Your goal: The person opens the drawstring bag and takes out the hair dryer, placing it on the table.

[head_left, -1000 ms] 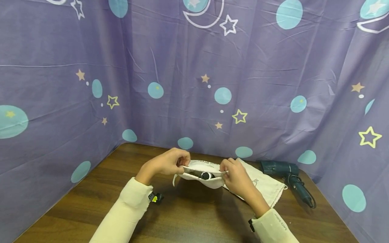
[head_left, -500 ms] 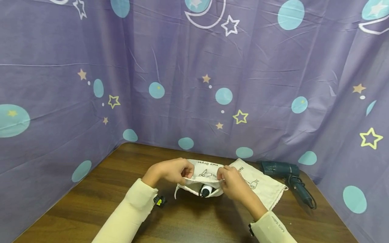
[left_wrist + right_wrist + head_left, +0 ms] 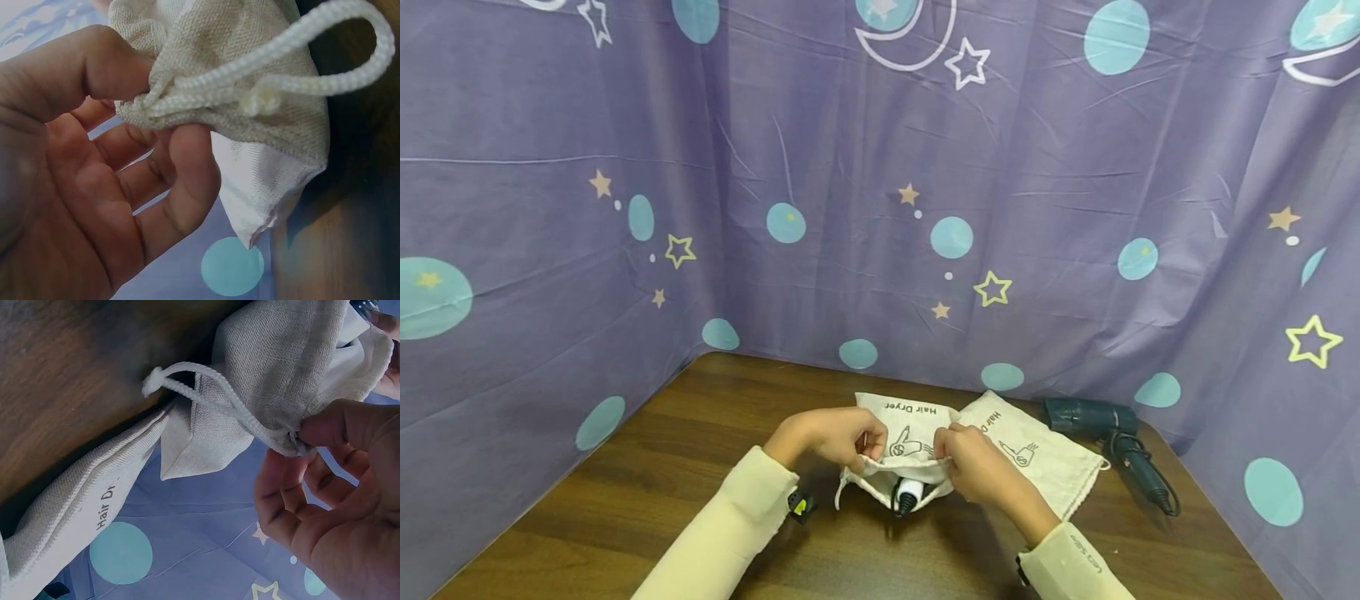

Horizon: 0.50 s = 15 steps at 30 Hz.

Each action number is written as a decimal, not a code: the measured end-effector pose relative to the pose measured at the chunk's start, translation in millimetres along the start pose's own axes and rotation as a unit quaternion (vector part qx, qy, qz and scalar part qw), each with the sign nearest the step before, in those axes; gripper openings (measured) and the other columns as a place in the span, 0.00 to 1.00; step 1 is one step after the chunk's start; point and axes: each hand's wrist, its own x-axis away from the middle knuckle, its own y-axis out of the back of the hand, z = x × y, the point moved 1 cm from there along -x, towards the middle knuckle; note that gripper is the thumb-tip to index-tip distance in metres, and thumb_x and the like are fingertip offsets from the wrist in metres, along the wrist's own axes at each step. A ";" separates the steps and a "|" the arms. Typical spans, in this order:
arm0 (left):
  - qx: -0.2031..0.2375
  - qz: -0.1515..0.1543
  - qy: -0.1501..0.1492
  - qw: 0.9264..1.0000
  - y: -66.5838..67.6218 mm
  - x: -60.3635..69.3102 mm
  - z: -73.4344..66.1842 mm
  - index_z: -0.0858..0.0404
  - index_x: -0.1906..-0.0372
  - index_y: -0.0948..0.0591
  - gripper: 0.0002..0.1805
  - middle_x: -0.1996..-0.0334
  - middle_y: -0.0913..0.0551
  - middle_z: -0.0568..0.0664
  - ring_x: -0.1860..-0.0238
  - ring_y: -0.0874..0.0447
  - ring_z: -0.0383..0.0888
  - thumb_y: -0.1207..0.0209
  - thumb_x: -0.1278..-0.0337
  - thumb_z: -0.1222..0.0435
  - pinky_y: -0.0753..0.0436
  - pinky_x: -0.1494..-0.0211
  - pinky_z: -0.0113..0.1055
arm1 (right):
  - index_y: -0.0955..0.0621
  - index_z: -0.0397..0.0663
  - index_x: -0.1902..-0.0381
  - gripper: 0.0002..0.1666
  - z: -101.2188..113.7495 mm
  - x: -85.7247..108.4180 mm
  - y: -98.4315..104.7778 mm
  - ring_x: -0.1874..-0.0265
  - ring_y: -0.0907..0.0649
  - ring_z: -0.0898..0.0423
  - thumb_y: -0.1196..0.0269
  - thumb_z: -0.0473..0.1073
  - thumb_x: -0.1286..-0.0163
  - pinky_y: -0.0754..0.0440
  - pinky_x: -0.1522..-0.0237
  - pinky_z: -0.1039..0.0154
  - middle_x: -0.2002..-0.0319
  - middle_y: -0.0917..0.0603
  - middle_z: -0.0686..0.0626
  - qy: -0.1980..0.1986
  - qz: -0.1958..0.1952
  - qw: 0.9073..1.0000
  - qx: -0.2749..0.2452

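A cream drawstring bag [image 3: 887,417], printed "Hair Dryer", is held with its mouth toward me at the table's middle. Inside the mouth shows a white handle end [image 3: 912,493] with a black cord; the rest of that item is hidden in the bag. My left hand [image 3: 842,437] pinches the left corner of the rim between thumb and fingers. In the left wrist view a white drawstring loop [image 3: 350,81] hangs out beside that pinch. My right hand [image 3: 973,462] pinches the rim's right corner, where another knotted drawstring [image 3: 187,378] comes out.
A second cream "Hair Dryer" bag [image 3: 1052,467] lies flat to the right, touching or close to the held one. Behind it on the right rests a dark green hair dryer [image 3: 1090,415] with its cord wrapped. A patterned purple curtain [image 3: 850,275] borders the wooden table [image 3: 647,492].
The bag's mouth has tipped down and toward me, so its printed front and more of the white handle show. Both hands keep their pinch; the left has moved slightly right and down.
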 end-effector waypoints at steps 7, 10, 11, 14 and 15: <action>-0.001 0.002 0.001 1.000 -3.4 0.5 2.9 0.56 0.74 0.24 0.16 0.78 0.28 0.38 0.75 0.30 0.33 0.37 0.61 0.81 0.30 0.71 0.27 | 0.23 0.49 0.72 0.18 0.5 4.1 1.7 0.73 0.25 0.59 0.39 0.22 0.56 0.24 0.70 0.62 0.73 0.26 0.55 0.020 0.019 1.000 0.005; -0.002 0.004 -0.002 1.000 -4.8 1.3 3.5 0.56 0.74 0.24 0.16 0.79 0.28 0.37 0.76 0.30 0.32 0.37 0.61 0.81 0.30 0.71 0.26 | 0.22 0.48 0.68 0.16 2.2 7.3 5.3 0.72 0.26 0.58 0.37 0.24 0.52 0.25 0.69 0.62 0.71 0.25 0.54 0.023 0.032 0.999 0.001; -0.004 0.005 -0.004 1.000 -5.2 1.5 3.4 0.56 0.74 0.24 0.16 0.79 0.28 0.37 0.76 0.31 0.32 0.38 0.61 0.81 0.30 0.71 0.26 | 0.21 0.47 0.67 0.16 3.3 8.4 6.8 0.71 0.26 0.58 0.37 0.24 0.51 0.25 0.68 0.62 0.71 0.25 0.54 0.023 0.037 0.999 0.000; -0.008 0.007 -0.011 1.000 -6.0 1.6 2.9 0.57 0.74 0.24 0.15 0.79 0.29 0.37 0.76 0.32 0.31 0.38 0.61 0.80 0.31 0.72 0.26 | 0.20 0.47 0.63 0.15 8.1 11.3 11.2 0.68 0.25 0.57 0.34 0.27 0.48 0.24 0.65 0.61 0.68 0.23 0.54 0.023 0.048 0.999 0.001; -0.010 0.007 -0.014 1.000 -6.1 1.5 2.8 0.57 0.74 0.24 0.15 0.79 0.29 0.36 0.76 0.32 0.31 0.38 0.61 0.80 0.31 0.72 0.26 | 0.20 0.47 0.62 0.15 10.2 11.9 12.2 0.67 0.25 0.57 0.33 0.28 0.47 0.24 0.64 0.60 0.68 0.23 0.54 0.023 0.050 0.998 0.002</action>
